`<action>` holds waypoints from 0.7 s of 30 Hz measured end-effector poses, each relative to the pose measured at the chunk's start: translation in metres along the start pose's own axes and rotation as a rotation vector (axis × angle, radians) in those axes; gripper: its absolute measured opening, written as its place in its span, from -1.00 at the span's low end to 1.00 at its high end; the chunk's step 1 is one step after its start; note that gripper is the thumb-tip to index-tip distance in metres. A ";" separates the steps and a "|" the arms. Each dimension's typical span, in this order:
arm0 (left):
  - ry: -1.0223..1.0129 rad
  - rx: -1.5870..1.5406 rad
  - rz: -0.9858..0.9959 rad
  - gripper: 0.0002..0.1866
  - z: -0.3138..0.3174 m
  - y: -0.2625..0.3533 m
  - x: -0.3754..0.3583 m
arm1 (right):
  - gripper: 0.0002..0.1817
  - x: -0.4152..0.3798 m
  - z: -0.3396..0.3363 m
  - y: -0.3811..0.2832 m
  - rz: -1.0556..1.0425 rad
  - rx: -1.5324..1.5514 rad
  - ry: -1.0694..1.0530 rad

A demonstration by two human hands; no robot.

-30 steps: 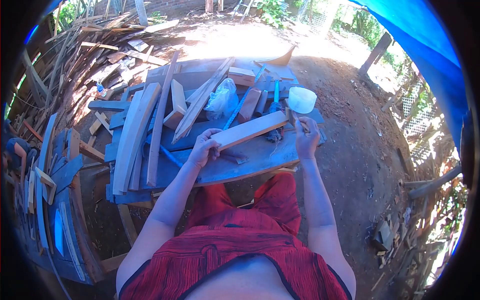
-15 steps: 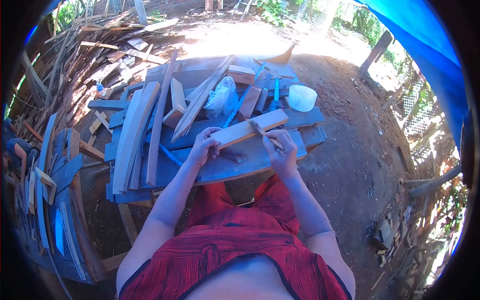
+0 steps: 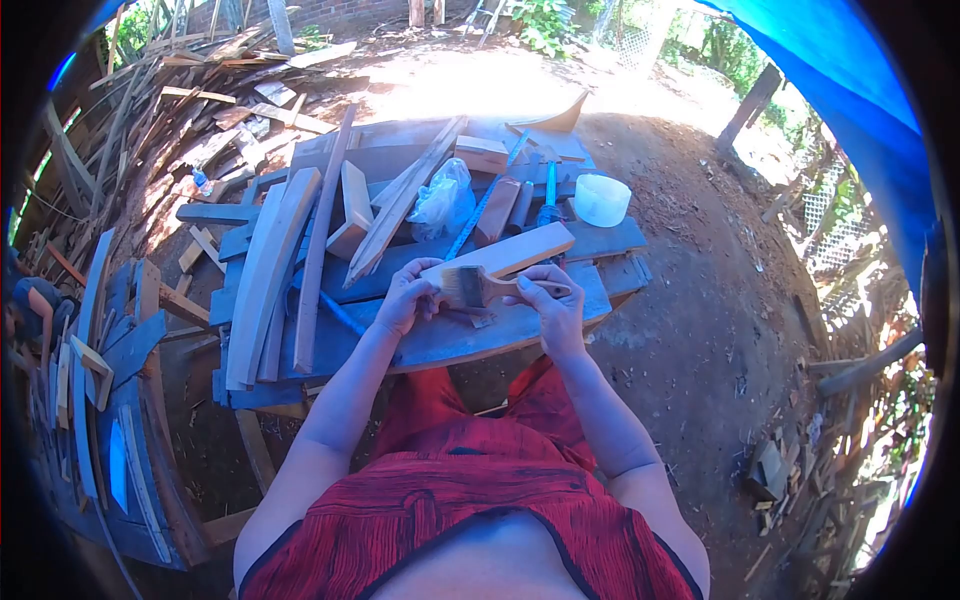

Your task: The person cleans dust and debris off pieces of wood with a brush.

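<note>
My left hand (image 3: pixel 405 298) grips the near-left end of a pale wooden block (image 3: pixel 520 249), which lies slantwise above the blue-grey bench (image 3: pixel 430 342). In my right hand (image 3: pixel 553 310) is the handle of a flat brush (image 3: pixel 470 286). Its wide bristles point left, in front of the block's left part and close to my left fingers; whether they touch the wood I cannot tell. Beyond the block stand a white round tub (image 3: pixel 602 200), a clear plastic bag (image 3: pixel 443 200) and a reddish-brown wooden block (image 3: pixel 497 211).
Long planks (image 3: pixel 270 275) lie across the bench's left side. A second stack of boards (image 3: pixel 130 400) stands at the left, with part of another person (image 3: pixel 40 300) beside it. Scrap wood (image 3: pixel 140 130) is heaped at the back left. A blue tarp (image 3: pixel 850 90) hangs upper right.
The brush has moved left and down along the block, and its broad side now faces the camera. My right hand has turned and shifted slightly left. My left hand stays on the block.
</note>
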State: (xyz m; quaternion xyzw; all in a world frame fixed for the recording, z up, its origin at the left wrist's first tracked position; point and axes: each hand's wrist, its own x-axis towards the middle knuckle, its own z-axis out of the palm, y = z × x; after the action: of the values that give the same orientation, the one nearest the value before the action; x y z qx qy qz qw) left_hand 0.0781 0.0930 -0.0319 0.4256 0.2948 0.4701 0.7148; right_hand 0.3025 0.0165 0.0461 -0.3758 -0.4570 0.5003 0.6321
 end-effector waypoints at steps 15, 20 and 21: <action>0.064 0.073 -0.007 -0.57 0.005 0.002 -0.002 | -0.94 0.032 -0.077 -0.004 -0.143 -0.158 0.351; 0.070 0.070 -0.015 -0.58 0.005 0.003 -0.002 | -0.96 0.033 -0.085 -0.006 -0.262 -0.341 0.448; 0.071 0.069 -0.016 -0.58 0.005 0.002 -0.002 | -0.96 0.033 -0.088 -0.004 -0.261 -0.341 0.448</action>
State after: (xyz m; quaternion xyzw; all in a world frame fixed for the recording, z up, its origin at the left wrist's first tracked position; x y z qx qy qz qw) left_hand 0.0803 0.0900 -0.0275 0.4306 0.3393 0.4690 0.6925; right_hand 0.3900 0.0460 0.0304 -0.5155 -0.4280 0.2358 0.7039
